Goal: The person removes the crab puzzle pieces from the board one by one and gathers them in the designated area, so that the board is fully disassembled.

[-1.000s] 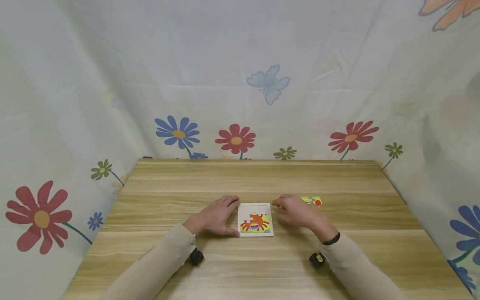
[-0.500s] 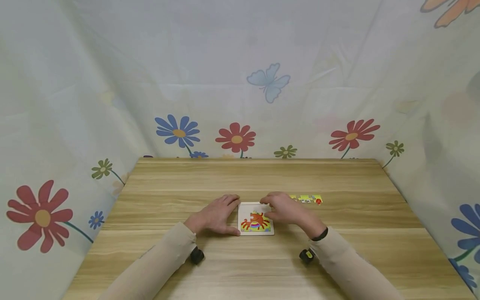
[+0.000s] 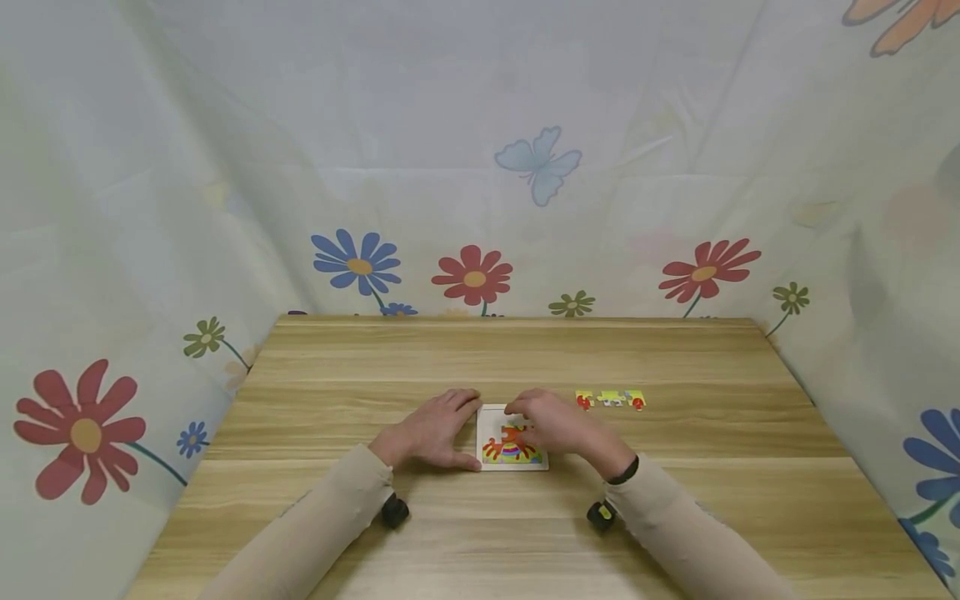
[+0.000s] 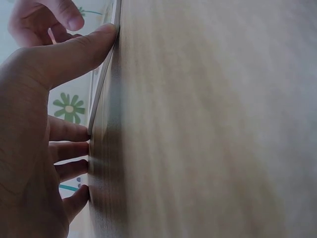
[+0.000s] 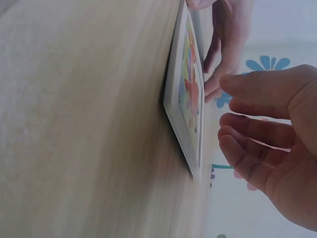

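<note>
A white square puzzle tray [image 3: 512, 467] lies on the table, its lower part filled with pieces that form an orange crab picture [image 3: 510, 451]. At its left side my left hand [image 3: 435, 430] grips the tray, thumb at the near corner and fingers at the far corner. Over the tray's right side hovers my right hand [image 3: 558, 423], hiding part of the picture. In the right wrist view, the right hand's fingers [image 5: 247, 148] are loosely bent, and no piece shows between them. Right of the tray lie three loose puzzle pieces, the middle one a yellow piece [image 3: 611, 396].
The wooden table [image 3: 495, 550] ends in front of a white cloth backdrop [image 3: 420, 108] printed with flowers and butterflies. A black wrist camera [image 3: 394, 511] hangs below the left sleeve, another camera [image 3: 601, 516] below the right.
My right hand has moved left from beside the tray to over it, uncovering the leftmost loose piece. The left hand stays at the tray's left side.
</note>
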Available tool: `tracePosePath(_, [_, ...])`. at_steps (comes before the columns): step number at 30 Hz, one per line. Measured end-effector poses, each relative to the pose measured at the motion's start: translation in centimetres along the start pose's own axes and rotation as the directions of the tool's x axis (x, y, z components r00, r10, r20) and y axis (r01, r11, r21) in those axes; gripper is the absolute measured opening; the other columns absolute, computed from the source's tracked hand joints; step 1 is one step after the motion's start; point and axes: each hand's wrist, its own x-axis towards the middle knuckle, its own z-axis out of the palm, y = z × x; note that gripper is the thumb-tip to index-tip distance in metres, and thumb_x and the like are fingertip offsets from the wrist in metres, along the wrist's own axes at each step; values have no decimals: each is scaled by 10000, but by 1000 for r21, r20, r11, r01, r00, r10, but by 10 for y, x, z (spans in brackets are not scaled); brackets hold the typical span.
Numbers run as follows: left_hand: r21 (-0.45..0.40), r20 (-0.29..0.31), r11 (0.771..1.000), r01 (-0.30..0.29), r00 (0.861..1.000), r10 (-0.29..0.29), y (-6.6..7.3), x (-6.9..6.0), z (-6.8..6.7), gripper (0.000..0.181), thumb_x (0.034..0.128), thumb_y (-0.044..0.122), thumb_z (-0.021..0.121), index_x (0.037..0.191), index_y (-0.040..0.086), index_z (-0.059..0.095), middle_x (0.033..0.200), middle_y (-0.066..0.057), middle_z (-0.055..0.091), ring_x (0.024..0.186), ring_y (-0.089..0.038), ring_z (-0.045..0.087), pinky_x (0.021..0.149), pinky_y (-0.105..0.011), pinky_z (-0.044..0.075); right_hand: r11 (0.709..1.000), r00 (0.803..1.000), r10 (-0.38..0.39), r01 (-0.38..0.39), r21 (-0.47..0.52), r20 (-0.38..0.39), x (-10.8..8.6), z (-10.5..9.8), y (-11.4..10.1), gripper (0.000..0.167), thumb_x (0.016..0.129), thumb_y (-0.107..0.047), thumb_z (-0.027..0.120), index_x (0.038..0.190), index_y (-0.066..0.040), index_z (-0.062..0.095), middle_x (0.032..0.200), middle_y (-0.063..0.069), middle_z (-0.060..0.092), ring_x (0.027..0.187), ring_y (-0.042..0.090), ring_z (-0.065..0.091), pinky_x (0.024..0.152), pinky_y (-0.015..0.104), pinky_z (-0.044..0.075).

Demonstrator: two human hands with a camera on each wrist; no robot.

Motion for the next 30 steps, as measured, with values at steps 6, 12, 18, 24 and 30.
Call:
tracePosePath(6, [3, -1, 1000, -4, 1000, 4, 0, 0, 0, 1074, 757, 788, 574, 1502, 49, 343, 1542, -103, 331, 1412, -261, 318, 1138, -438, 329, 999, 999, -32, 32, -33, 7, 2, 6, -2, 363, 862, -216, 743, 1176, -43, 685, 1162, 91, 666, 1086, 235, 618, 946, 391, 514])
tracePosePath(12, [2, -3, 1000, -2, 1000, 2, 0, 0, 0, 1069, 758, 780, 581, 1501, 48, 345, 1542, -100, 331, 1410, -255, 320, 1136, -435, 333, 998, 998, -58, 59, -16, 30, 2, 8, -3, 380, 852, -173, 749, 1193, -21, 672, 1183, 111, 645, 1101, 249, 600, 954, 396, 507])
tracePosePath(18, [-2, -6, 1000, -4, 1000, 4, 1, -1, -2, 1065, 763, 770, 588, 1499, 39, 345, 1541, -102, 331, 1411, -257, 320, 1136, -435, 334, 993, 995, -89, 92, -68, 43, 3, 9, -3, 376, 851, -170, 745, 1195, -37, 670, 1177, 106, 642, 1097, 249, 599, 950, 393, 507])
tracePosePath(24, [1, -14, 1000, -12, 1000, 13, 2, -1, -2, 1064, 760, 762, 602, 1491, 29, 354, 1534, -112, 339, 1407, -266, 327, 1131, -436, 339, 990, 993, -106, 111, -84, 57, 3, 12, -2, 356, 845, -160, 755, 1174, -50, 678, 1147, 87, 646, 1060, 221, 604, 930, 363, 519])
tracePosePath(30, [1, -19, 1000, -12, 1000, 12, 2, -2, -2, 1067, 756, 758, 611, 1487, 23, 358, 1531, -117, 341, 1406, -270, 327, 1129, -439, 342, 988, 991, -118, 123, -92, 64, 4, 13, -3, 327, 844, -145, 751, 1151, -56, 685, 1110, 71, 656, 1040, 203, 608, 926, 351, 516])
